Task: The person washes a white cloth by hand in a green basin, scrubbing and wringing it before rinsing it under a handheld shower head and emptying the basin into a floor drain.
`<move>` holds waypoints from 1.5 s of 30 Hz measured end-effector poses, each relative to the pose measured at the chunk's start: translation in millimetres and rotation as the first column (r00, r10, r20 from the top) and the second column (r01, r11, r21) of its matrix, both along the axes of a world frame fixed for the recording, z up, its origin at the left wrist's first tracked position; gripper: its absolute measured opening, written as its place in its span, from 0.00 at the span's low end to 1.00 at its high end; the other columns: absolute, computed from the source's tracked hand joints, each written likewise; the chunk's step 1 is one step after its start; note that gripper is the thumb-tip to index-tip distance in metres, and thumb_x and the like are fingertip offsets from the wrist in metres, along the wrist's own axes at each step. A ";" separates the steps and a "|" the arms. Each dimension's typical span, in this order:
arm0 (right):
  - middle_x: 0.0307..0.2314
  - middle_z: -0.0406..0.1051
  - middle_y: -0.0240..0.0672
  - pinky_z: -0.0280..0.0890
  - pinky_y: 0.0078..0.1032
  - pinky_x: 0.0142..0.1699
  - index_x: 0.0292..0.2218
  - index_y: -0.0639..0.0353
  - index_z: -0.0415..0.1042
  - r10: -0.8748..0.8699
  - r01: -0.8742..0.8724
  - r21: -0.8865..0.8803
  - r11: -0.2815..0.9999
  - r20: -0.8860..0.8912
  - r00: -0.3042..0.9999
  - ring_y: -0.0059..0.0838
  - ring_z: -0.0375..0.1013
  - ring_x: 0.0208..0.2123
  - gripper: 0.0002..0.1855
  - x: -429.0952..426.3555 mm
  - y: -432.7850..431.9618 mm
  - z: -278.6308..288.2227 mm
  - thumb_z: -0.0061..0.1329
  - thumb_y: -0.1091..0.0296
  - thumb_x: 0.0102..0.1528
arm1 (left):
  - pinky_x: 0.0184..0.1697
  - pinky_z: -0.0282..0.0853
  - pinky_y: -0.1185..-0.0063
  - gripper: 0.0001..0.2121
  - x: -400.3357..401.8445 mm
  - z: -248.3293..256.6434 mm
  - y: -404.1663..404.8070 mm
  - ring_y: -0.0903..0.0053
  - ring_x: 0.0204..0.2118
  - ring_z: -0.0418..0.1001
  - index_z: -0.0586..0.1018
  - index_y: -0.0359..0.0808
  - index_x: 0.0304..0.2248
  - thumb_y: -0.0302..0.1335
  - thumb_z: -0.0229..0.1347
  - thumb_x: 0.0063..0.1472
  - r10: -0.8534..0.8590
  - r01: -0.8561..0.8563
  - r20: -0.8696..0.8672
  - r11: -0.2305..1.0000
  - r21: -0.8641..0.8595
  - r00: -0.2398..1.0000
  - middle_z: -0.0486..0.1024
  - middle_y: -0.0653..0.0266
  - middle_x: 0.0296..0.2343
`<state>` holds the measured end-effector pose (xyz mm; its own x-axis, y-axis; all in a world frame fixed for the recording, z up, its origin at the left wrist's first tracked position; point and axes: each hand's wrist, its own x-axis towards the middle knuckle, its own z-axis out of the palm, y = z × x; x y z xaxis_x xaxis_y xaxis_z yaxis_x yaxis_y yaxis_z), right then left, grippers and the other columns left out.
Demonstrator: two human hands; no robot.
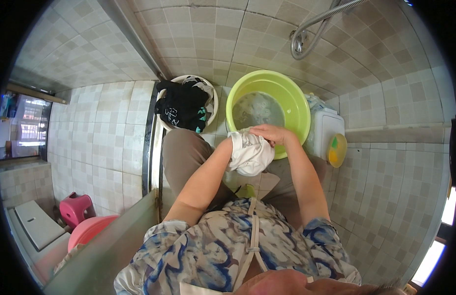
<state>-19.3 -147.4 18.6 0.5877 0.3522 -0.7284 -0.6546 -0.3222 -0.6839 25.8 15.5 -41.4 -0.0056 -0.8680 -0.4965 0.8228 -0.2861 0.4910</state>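
A white cloth garment is bunched over the near rim of a lime-green plastic basin. My left forearm runs into an opening of this garment, and the cloth hides my left hand. The fingers of my right hand are curled onto the garment's upper right side. Cloudy, foamy water lies in the bottom of the basin.
Left of the basin, a white tub holds dark clothes. A lidded white container and a yellow-green oval item are at the right. A shower hose hangs on the tiled wall. A pink stool stands beyond the glass panel.
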 end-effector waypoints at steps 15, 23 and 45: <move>0.18 0.64 0.21 0.51 0.09 0.19 0.25 0.54 0.68 -0.976 0.790 0.579 -0.202 -0.188 -0.112 0.10 0.52 0.13 0.07 -64.6 -25.3 58.6 0.48 0.63 0.51 | 0.46 0.64 0.80 0.23 2.6 83.2 0.3 0.80 0.41 0.68 0.68 0.29 0.49 0.40 0.46 0.62 -0.074 0.094 0.372 0.995 -0.035 0.925 0.71 0.61 0.43; 0.16 0.62 0.24 0.46 0.14 0.18 0.23 0.51 0.65 -0.979 0.738 0.645 -0.200 -0.108 -0.172 0.12 0.56 0.15 0.09 -68.3 -16.6 86.4 0.46 0.62 0.54 | 0.44 0.66 0.74 0.23 2.5 93.1 8.1 0.61 0.40 0.71 0.74 0.34 0.40 0.36 0.61 0.44 -0.185 0.218 0.972 0.964 0.150 0.147 0.74 0.52 0.37; 0.22 0.69 0.24 0.61 0.16 0.33 0.33 0.63 0.74 -0.266 0.280 0.082 0.956 0.638 0.722 0.14 0.64 0.26 0.11 -91.3 58.0 37.5 0.44 0.65 0.56 | 0.41 0.63 0.78 0.10 4.1 56.1 -2.2 0.71 0.36 0.67 0.73 0.39 0.34 0.30 0.52 0.50 -0.260 -0.192 0.607 0.966 0.176 -0.751 0.70 0.64 0.29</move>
